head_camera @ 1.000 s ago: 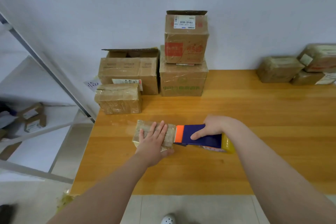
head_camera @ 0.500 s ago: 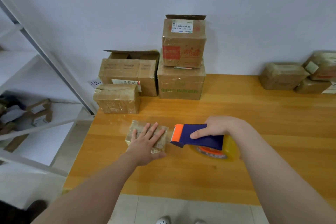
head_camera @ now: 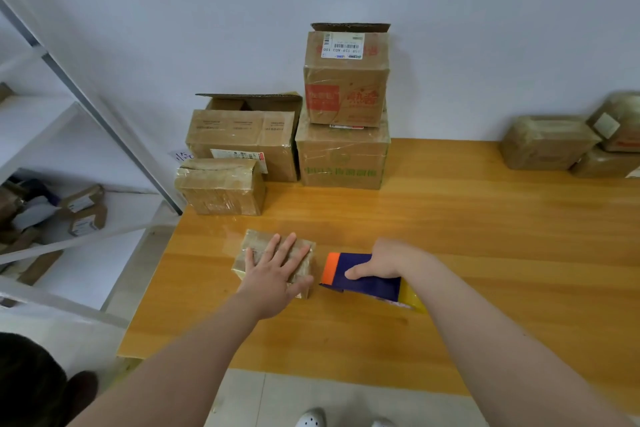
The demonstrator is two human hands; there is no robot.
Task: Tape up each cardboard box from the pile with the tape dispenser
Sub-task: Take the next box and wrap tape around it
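Note:
A small flat cardboard box (head_camera: 254, 243), wrapped in clear tape, lies on the wooden table (head_camera: 485, 236) near its left front. My left hand (head_camera: 275, 270) rests flat on top of it with fingers spread. Just right of the box, my right hand (head_camera: 384, 260) grips the blue tape dispenser (head_camera: 360, 276), whose orange front end points at the box's right side. A small gap shows between dispenser and box. The yellow roll side shows under my wrist.
A pile of cardboard boxes (head_camera: 343, 156) stands at the back left against the wall, two with open top flaps. Taped boxes (head_camera: 547, 142) sit at the back right. A white metal shelf (head_camera: 86, 107) with small cartons stands left of the table.
The dispenser has drawn back a little to the right, off the small box. My left hand stays pressed on the box. The camera view has shifted slightly.

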